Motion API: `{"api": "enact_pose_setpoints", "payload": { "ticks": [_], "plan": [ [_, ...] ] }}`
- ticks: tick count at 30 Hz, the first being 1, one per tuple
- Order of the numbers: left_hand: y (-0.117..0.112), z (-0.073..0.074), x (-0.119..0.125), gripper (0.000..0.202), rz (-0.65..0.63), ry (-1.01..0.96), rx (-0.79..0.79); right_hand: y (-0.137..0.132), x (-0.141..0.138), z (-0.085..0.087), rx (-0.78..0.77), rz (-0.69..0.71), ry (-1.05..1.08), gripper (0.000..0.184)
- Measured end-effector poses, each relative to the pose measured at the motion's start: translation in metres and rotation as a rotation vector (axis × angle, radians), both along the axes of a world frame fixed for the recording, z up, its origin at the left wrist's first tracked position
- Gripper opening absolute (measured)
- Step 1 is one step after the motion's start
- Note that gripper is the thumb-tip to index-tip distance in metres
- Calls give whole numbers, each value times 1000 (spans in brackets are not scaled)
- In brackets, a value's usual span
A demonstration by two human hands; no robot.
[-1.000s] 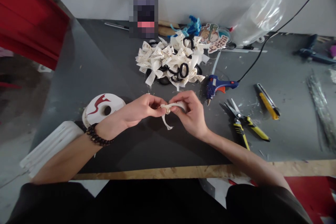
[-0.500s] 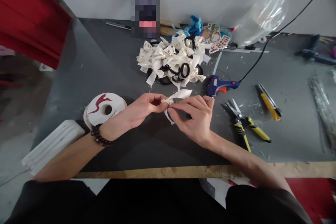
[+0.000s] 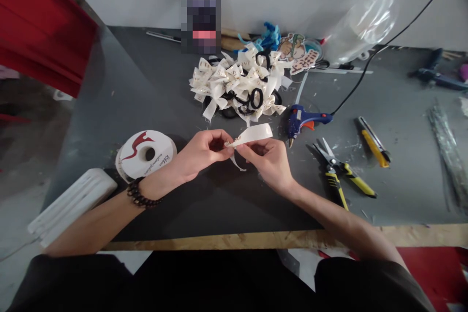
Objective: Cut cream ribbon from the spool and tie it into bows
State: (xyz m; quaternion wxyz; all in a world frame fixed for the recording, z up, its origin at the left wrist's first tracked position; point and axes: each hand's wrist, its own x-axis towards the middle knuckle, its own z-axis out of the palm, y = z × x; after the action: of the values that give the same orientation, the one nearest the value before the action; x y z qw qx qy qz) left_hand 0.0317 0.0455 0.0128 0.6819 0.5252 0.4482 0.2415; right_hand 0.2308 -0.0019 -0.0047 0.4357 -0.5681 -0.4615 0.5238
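Note:
A cream ribbon (image 3: 258, 132) with gold print is pinched between my two hands above the near part of the dark table. My left hand (image 3: 204, 153), with a dark beaded bracelet at the wrist, grips its gathered middle at the fingertips. Thumb and bent fingers of my right hand (image 3: 268, 161) close on the ribbon just right of there. One wide tail points up and right; a thinner end hangs below the fingers. Beyond my hands lies a heap of cream ribbon bows (image 3: 234, 80) with black hair ties (image 3: 256, 98) among them. My fingers hide the ribbon's centre.
Left of my hands lies a ribbon spool (image 3: 127, 148), beside a white power block (image 3: 73, 204). On the right are a blue glue gun (image 3: 305, 119) with its black cord, yellow-handled snips (image 3: 341, 173) and a yellow utility knife (image 3: 375, 144). Clear plastic bags (image 3: 373, 24) lie at the back.
My right hand has curled its fingers in and drawn slightly down, closer to the ribbon's middle. The ribbon's upper tail now shows wider and flatter. My left hand stays nearly in place.

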Motion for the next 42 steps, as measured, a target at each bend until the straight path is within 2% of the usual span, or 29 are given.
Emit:
{"api": "enact_pose_setpoints", "payload": {
  "ticks": [6,9,15,18,21,24,33,42],
  "plan": [
    [0,1,0,27,50,-44,-2,5,1,-2,-18,-2,169,25],
    [1,1,0,25,69,-120,-25,7,0,-5,13,-25,176,22],
    [0,-2,0,21,137,-257,-128,9,7,2,76,0,-42,23],
    [1,-3,-1,18,213,-290,-84,11,12,7,144,1,-160,20],
    [4,-5,0,19,299,-334,-11,12,14,5,189,-23,-209,17],
    [3,-6,2,23,332,-381,-36,12,13,0,214,-56,-231,15],
    [-12,0,11,19,475,-413,-138,15,11,4,131,-37,-118,15],
    [-15,14,15,24,528,-409,-32,20,12,12,86,-59,-36,15]
  ]
}}
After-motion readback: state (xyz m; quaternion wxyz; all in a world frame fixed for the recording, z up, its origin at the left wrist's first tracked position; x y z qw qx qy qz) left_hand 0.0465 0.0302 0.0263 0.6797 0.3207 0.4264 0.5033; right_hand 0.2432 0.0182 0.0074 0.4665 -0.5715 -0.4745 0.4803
